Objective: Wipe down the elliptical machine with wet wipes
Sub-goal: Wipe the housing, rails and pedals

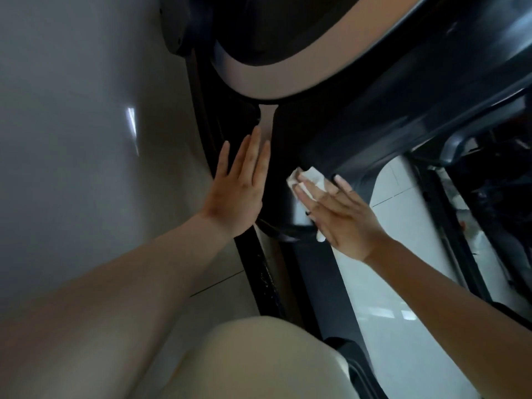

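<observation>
Wipe is lying flat under my right hand, whose fingers are staying straight and slightly spread while pressing it against the dark housing of the elliptical. The white sheet is poking out past my fingertips and again by the heel of my palm, so its long axis is running along my hand, pointing up and to the left in view. My left hand is resting flat on the housing just beside it, fingers straight and close together, pointing up toward a pale curved band. The machine's dark frame is stretching from top centre down to lower right over the glossy white floor. My knee is showing at the bottom.
</observation>
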